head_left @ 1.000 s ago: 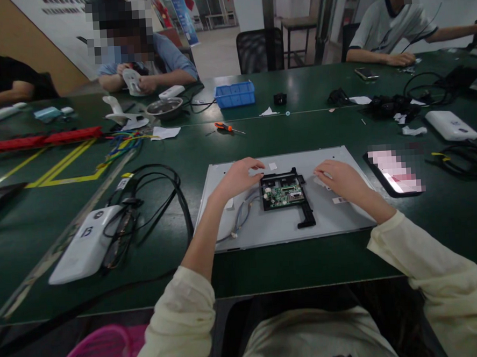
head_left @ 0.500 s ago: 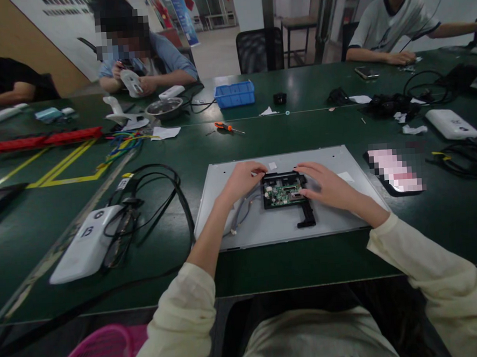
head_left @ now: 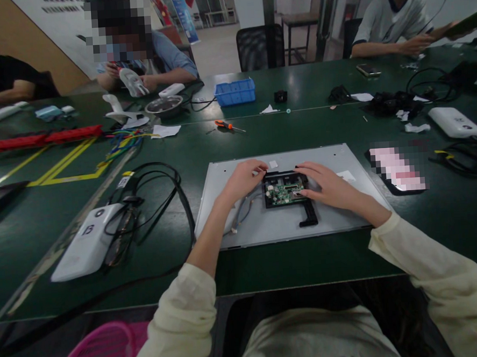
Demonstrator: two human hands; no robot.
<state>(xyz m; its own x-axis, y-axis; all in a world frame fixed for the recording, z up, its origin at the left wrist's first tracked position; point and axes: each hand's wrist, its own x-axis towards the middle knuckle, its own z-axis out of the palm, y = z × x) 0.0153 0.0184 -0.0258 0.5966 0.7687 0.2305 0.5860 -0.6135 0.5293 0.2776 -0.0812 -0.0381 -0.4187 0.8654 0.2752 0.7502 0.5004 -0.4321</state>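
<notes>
A grey metal panel (head_left: 242,237) lies flat in front of me. On it rests a black plastic frame (head_left: 310,213) with a green circuit board (head_left: 286,193) inside. My left hand (head_left: 247,179) is at the frame's upper left corner, its fingers pinched together at the edge; the fingertips are partly hidden. My right hand (head_left: 323,185) touches the frame's right side, thumb and fingers spread apart around the upper right corner. Grey wires (head_left: 243,213) run over the panel left of the board.
Black cables and a white power bank (head_left: 83,242) lie at left, a phone (head_left: 397,170) at right. Beyond the panel are an orange screwdriver (head_left: 229,126), a blue basket (head_left: 235,92) and a metal bowl (head_left: 164,106). Several people sit across the table.
Both my hands keep almost the same place on the frame. Across the table at right, a person has raised their hands and now holds a dark green, flat thing.
</notes>
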